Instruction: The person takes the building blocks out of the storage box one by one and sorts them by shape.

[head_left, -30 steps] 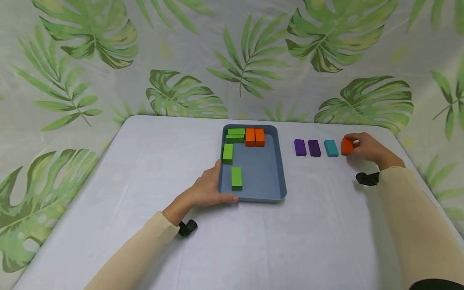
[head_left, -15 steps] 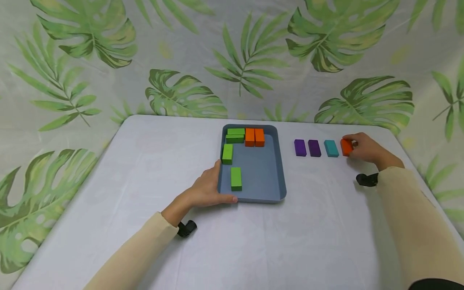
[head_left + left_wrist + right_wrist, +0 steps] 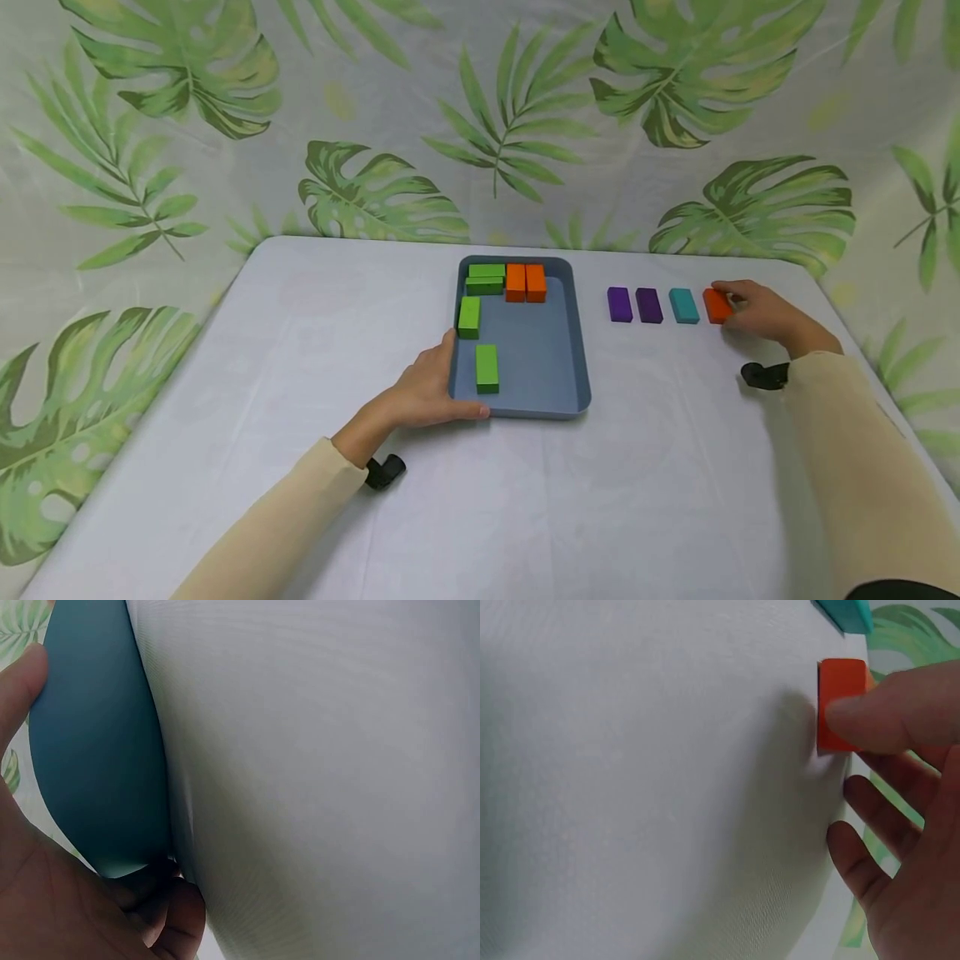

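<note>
A grey-blue tray [image 3: 536, 367] holds green blocks [image 3: 487, 367] and two orange blocks [image 3: 536, 283]. My left hand [image 3: 423, 392] rests against the tray's near left corner, fingers along the left side and thumb at the front edge; the left wrist view shows its outer wall [image 3: 97, 735]. At the right end of a row lies an orange block [image 3: 717, 307], with my right hand [image 3: 768, 315] right beside it. In the right wrist view the right thumb [image 3: 892, 712] overlaps this orange block [image 3: 841, 682], and the other fingers are spread loosely; the index finger is mostly hidden.
Left of the orange block, the row holds a teal block [image 3: 684, 306] and two purple blocks [image 3: 619, 304], right of the tray. All stand on a white-covered table [image 3: 585, 500]. A leaf-patterned cloth [image 3: 525, 117] hangs behind the table.
My right hand has shifted slightly right, away from the orange block, which now lies flat and shows more of its top. The left hand and tray have stayed in place.
</note>
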A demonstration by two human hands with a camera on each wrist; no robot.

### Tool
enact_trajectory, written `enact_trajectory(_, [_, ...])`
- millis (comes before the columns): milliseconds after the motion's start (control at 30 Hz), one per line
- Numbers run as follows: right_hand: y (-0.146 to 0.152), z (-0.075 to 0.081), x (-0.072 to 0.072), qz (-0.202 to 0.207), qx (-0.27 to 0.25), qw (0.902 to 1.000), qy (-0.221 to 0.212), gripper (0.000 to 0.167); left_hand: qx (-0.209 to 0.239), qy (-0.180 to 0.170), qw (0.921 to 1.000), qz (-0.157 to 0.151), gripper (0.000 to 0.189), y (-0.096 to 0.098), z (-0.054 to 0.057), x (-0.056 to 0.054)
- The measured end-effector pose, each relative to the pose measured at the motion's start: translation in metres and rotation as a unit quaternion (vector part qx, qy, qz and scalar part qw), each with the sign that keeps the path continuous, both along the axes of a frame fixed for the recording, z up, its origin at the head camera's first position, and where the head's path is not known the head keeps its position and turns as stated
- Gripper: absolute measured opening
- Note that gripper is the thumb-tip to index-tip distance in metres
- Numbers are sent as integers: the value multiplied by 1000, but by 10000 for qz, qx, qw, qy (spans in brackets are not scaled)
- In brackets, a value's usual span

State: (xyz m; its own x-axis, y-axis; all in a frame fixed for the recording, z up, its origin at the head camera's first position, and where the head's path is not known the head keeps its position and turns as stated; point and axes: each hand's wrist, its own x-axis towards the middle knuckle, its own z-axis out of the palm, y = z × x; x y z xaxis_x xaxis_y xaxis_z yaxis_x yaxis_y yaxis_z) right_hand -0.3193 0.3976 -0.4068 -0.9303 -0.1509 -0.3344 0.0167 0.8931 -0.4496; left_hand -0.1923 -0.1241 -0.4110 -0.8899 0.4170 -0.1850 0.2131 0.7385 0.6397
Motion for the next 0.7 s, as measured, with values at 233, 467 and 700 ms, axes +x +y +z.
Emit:
enact_trajectory(233, [3, 0, 4, -68, -53, 9999, -144, 79, -1, 43, 10000, -43, 127, 0, 1, 0])
enact_trajectory(467, [7, 4, 7, -92, -153, 9998, -76, 79, 10, 57, 10000, -82, 127, 1, 1, -2])
enact_trajectory(700, [-3, 37, 13, 3, -252, 9985, 491, 68, -76, 8, 10000, -9, 129, 0, 0, 0])
